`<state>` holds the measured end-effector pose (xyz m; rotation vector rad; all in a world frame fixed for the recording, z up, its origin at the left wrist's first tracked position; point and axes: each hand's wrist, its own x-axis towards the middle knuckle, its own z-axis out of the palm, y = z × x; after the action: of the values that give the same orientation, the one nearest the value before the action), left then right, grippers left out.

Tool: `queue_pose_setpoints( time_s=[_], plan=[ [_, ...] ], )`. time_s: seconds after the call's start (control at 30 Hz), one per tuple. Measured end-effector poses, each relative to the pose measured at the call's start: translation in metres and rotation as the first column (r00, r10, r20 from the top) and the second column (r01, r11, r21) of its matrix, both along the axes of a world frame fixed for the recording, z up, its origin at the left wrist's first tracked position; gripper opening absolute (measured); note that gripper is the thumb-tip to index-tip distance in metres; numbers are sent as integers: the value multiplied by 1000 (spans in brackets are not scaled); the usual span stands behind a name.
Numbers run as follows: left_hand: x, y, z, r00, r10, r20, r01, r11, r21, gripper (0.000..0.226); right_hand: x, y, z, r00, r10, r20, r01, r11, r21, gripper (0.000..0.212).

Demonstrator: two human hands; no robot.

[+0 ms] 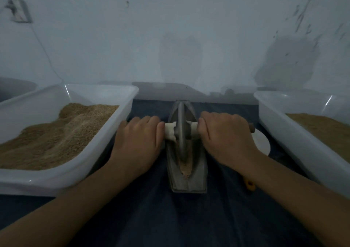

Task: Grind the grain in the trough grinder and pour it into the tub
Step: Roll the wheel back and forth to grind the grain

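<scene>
- The grinding step is judged in hand: the wheel's axle (181, 131) is gripped by the left hand (139, 142) and the right hand (225, 139), fingers curled round it.
- The trough grinder (186, 182) stands mid-cloth, grain (184, 168) at its near end.
- Next, rolling along the trough is called for; the left tub (106, 135) waits beside.

Your left hand (139, 139) and right hand (225, 139) are bare, no gloves, rings or watch; both forearms show uncovered, without sleeves.

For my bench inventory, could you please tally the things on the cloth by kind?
White tubs holding grain: 2, left tub and right tub
Trough grinders: 1, grinder
White round dishes: 1, dish
Yellow items, partly hidden: 1, yellow item
Total: 5
</scene>
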<state>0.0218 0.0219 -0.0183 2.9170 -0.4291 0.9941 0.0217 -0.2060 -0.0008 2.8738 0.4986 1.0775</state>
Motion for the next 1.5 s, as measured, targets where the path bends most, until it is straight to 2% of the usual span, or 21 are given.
queue_pose_setpoints(
  time_s=[0.13,0.2,0.27,0.37,0.43,0.6,0.67,0.7,0.8,0.93,1.1,1.2,1.27,1.33,1.43,1.5],
  plan=[
    [-15,3,-6,996,-47,69,52,996,-71,30,-15,1,-6,996,4,94,-5,1000,10,32],
    [-6,2,-6,997,-37,66,41,997,-62,34,-8,0,-6,996,6,88,-8,1000,28,34],
    [13,-2,-4,997,0,71,0,1000,4,35,10,0,-4,999,-17,33,15,999,52,37],
    [49,-11,2,993,73,93,-89,980,179,21,50,-1,0,993,-108,-54,102,990,-98,29],
    [72,-15,8,994,104,45,-112,957,267,19,70,0,10,979,-135,-153,122,988,-91,23],
    [86,-16,14,994,112,20,-112,945,309,22,81,5,20,943,-183,-277,174,983,-60,27],
    [74,-16,13,997,70,41,-78,958,275,20,69,4,15,943,-199,-267,196,980,-38,33],
    [66,-15,12,997,50,54,-61,968,244,20,61,3,10,959,-184,-215,179,983,-42,35],
    [42,-9,4,995,30,90,-40,993,113,29,31,2,-4,998,-50,41,52,997,-62,32],
    [22,-5,-5,991,-4,133,8,999,-31,33,12,2,-13,988,-59,140,44,994,105,37],
    [32,-11,-4,989,37,141,-23,995,-97,37,13,3,-10,993,-68,94,60,995,78,35],
    [37,-9,-8,981,34,190,6,978,-207,43,11,-4,-2,994,62,90,-72,991,117,30],
    [38,-10,-9,976,57,209,-3,968,-251,48,7,-7,6,991,104,82,-114,984,134,35],
    [38,-13,-8,974,99,204,-43,963,-265,51,1,-8,16,988,137,67,-148,971,189,39],
    [39,-15,-9,967,171,188,-110,949,-297,53,-12,-14,33,984,135,119,-158,963,217,28],
    [42,-14,-11,972,209,108,-161,926,-342,56,-20,-24,42,988,116,102,-141,946,291,30]
  ],
)
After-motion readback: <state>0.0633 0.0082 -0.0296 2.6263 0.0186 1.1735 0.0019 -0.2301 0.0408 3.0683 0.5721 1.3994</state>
